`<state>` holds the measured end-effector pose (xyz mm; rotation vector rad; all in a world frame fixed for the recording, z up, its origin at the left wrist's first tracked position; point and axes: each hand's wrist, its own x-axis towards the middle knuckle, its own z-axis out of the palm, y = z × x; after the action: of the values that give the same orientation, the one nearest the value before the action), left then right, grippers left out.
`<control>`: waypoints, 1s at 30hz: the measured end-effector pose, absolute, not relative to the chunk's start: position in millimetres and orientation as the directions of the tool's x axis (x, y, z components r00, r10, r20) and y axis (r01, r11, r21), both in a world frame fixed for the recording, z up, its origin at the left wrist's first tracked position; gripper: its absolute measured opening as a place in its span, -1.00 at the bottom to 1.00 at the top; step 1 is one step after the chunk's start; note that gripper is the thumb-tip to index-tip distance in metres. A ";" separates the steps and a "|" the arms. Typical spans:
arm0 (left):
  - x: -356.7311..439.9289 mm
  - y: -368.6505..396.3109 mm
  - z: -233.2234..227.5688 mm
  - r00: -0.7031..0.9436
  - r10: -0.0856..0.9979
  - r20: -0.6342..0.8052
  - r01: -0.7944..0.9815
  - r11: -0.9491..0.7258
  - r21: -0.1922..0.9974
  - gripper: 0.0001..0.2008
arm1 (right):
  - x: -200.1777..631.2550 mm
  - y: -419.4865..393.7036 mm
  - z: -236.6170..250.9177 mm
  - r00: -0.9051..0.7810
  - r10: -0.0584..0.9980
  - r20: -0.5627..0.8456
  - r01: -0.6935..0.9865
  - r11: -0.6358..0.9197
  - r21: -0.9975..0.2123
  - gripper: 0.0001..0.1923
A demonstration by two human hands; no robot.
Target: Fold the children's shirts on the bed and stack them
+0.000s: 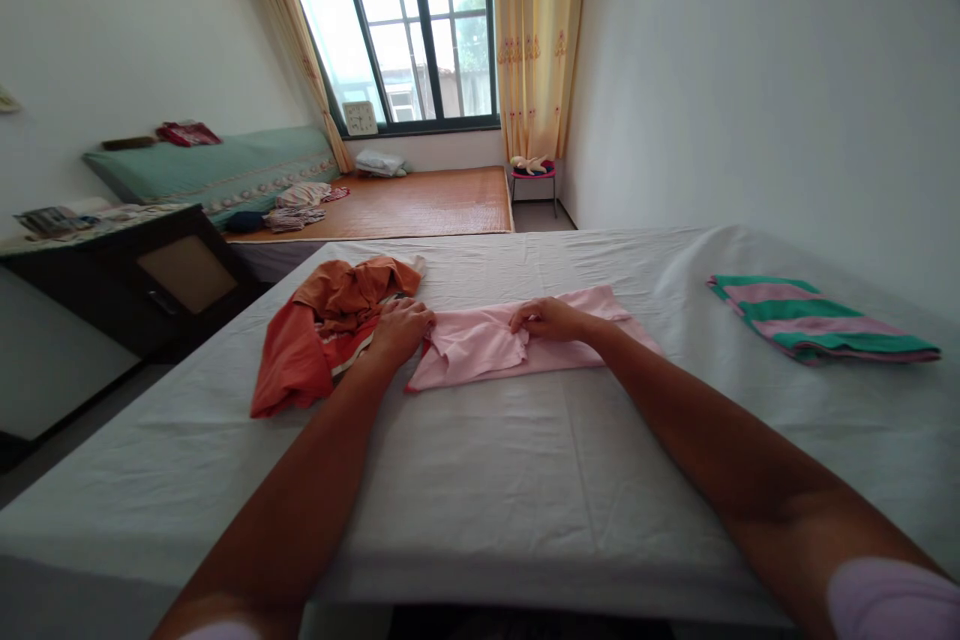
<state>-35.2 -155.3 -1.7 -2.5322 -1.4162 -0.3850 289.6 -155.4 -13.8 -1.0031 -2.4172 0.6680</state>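
Pink garment (525, 345) lies mid-bed, part folded. Left hand (401, 328) pinches its left edge beside orange clothes (319, 335); right hand (551, 318) pinches a fold. Fold could be skewed by uneven pull.

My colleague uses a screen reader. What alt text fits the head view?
Two bare hands, left and right, press on a pink garment lying on a white bed. An orange garment lies crumpled at its left; a folded green-and-pink striped cloth lies at the right.
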 end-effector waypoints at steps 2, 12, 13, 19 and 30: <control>-35.3 -155.8 -0.8 0.508 0.799 0.322 0.851 -0.523 -0.043 -0.79 | 289.3 -155.8 -13.1 -0.640 0.741 0.201 0.535 0.618 -0.576 -0.64; -34.1 -157.6 7.8 0.577 0.774 0.260 0.814 -0.570 -0.108 -0.81 | 288.9 -154.3 -13.7 -0.645 0.741 0.188 0.550 0.620 -0.559 -0.64; -33.4 -157.0 7.0 0.582 0.769 0.264 0.811 -0.573 -0.118 -0.81 | 288.6 -155.0 -12.8 -0.645 0.741 0.184 0.555 0.621 -0.554 -0.64; -32.2 -155.4 2.8 0.609 0.741 0.281 0.793 -0.580 -0.189 -0.80 | 287.5 -158.7 -9.0 -0.648 0.742 0.172 0.583 0.628 -0.516 -0.64; -32.5 -158.4 6.5 0.354 0.800 0.484 0.925 -0.378 -0.051 -0.74 | 269.5 -167.2 -0.8 -0.563 0.734 0.381 0.605 0.680 -0.414 -0.67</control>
<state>-32.5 -158.4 6.5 -2.3058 -1.5268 -0.5541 269.5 -167.2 -0.8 -1.0302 -2.3616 0.3208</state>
